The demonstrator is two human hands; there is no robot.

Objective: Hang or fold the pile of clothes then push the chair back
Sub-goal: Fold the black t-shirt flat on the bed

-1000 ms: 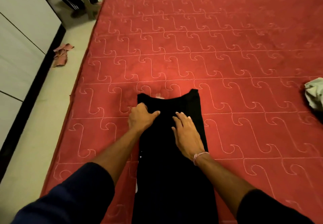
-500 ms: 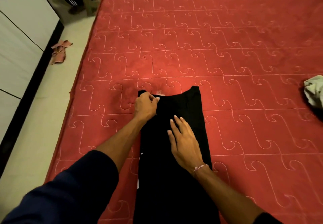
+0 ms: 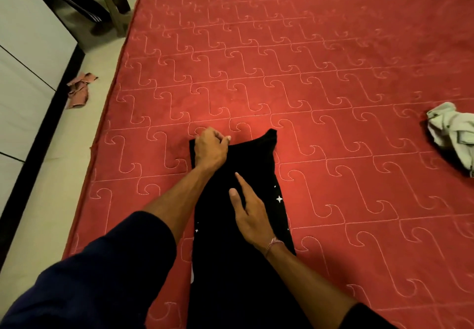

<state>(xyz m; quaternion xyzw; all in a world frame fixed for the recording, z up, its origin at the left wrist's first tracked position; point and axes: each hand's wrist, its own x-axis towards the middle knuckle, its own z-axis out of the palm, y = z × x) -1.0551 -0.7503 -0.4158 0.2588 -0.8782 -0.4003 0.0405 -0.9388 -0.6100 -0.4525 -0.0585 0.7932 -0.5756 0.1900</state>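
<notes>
A red quilted mattress (image 3: 307, 72) filled most of the room as viewed. On its near edge lay a black garment (image 3: 256, 164), spread as a long narrow strip running away from the person, with small white star marks along its sides. A crumpled pale garment (image 3: 451, 133) sat well apart at the right edge of the mattress, apparently still to be dealt with. Chair legs (image 3: 112, 8) stood on the floor beyond the far left corner, and a pinkish rag (image 3: 79, 90) lay on the floor beside the mattress.

The step in hand appeared to be folding the black garment. The next move would likely call for lifting the far end and carrying it toward the near end while the middle was held down.

The left hand (image 3: 209, 149) was curled closed, gripping the far left corner of the fabric. The right hand (image 3: 250, 209) lay open, fingers extended, pressing on the cloth mid-length.
</notes>
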